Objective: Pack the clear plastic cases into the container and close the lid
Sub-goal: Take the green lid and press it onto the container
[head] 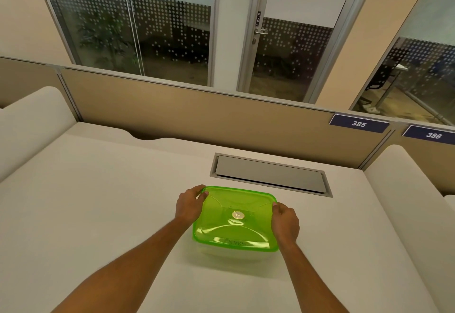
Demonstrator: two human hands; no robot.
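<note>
Counts: one container (236, 255), clear-walled, on worktop (98, 202). One green lid (235, 219) sat on it; one round pale disc (238, 214) at lid centre. Two hands were in view: left hand (189, 205), right hand (285, 221), one at each lid side. One grey cable hatch (270, 175) in worktop. Two blue number plates: 385 (359, 123), 386 (433, 135). Clear cases inside: couldn't count.

The container (236, 255) is set on the worktop (98, 214) near its front middle, with the lid (235, 219) laid on top of it. The left hand (190, 205) is placed at the lid's far left corner and the right hand (285, 223) at its right edge. Behind the container a cable hatch (270, 174) is let into the worktop, and behind that a partition (197, 113) is stood along the far edge.
</note>
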